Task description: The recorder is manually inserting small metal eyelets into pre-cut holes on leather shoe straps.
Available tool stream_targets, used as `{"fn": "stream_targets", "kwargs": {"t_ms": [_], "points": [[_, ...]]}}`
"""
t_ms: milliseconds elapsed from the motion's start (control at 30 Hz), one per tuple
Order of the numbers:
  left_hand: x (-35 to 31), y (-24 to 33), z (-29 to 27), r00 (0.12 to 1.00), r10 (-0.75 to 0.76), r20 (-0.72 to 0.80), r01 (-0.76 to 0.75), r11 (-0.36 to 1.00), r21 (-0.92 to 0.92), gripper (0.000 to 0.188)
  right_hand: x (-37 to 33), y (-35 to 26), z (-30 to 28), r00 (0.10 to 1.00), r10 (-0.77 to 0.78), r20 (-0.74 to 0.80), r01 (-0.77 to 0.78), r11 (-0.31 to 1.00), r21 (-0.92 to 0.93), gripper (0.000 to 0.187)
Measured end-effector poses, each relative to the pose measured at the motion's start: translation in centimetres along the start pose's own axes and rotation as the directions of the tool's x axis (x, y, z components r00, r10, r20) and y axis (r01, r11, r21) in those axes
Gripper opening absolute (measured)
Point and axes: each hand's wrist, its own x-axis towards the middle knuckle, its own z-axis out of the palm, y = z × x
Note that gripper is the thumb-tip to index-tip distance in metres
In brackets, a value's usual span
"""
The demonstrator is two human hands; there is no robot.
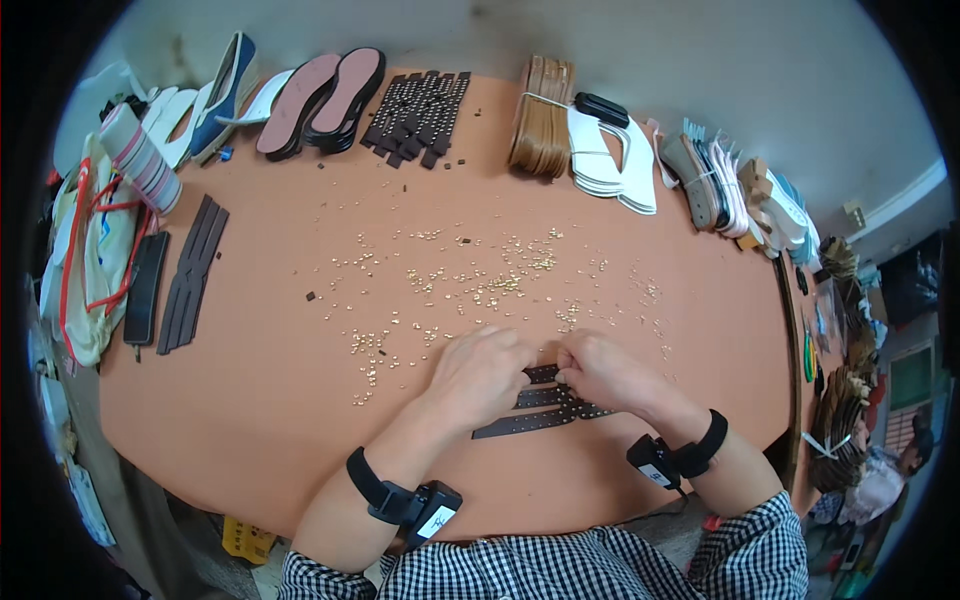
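A dark brown shoe-strap piece (545,398), cut into several bands dotted with small gold studs, lies near the front middle of the table. At its upper left edge, my left hand (482,368) is closed with its fingertips on the strap. My right hand (606,372) is curled over the strap's far side, thumb and fingers pinched together; whatever sits between them is hidden. Just beyond both hands, loose gold studs (500,288) are scattered widely over the tan table (250,420). Each wrist wears a black band with a small box.
At the back are a stack of studded dark straps (418,108), pink-topped soles (345,92), a tied brown bundle (541,118) and white cut pieces (612,165). Plain dark straps (192,275) lie left beside a long black block (147,290). A person (880,480) is far right.
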Motion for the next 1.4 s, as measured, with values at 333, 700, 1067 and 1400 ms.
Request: {"fn": "stream_targets", "kwargs": {"t_ms": [333,700,1067,1400], "points": [[0.1,0.7,-0.7,0.999,0.007,0.049,-0.01,0.999,0.049,0.013,-2.7,1.7,-1.7,0.963,0.232,-0.135,-0.149,0.88,0.452,0.017],[0.0,1.3,-0.7,0.998,0.056,0.038,-0.056,0.998,-0.019,0.012,-8.9,6.9,1.0,0.892,0.302,-0.337,-0.272,0.953,0.136,0.031],[-0.2,2.1,-1.1,0.99,-0.062,0.124,0.069,0.996,-0.053,0.022,-9.3,5.9,0.9,0.882,0.344,-0.321,-0.323,0.939,0.119,0.027],[-0.6,3.3,0.5,0.95,0.046,0.308,0.003,0.987,-0.158,0.027,-11.7,7.6,0.1,0.911,0.387,-0.14,-0.346,0.904,0.251,0.024]]}}
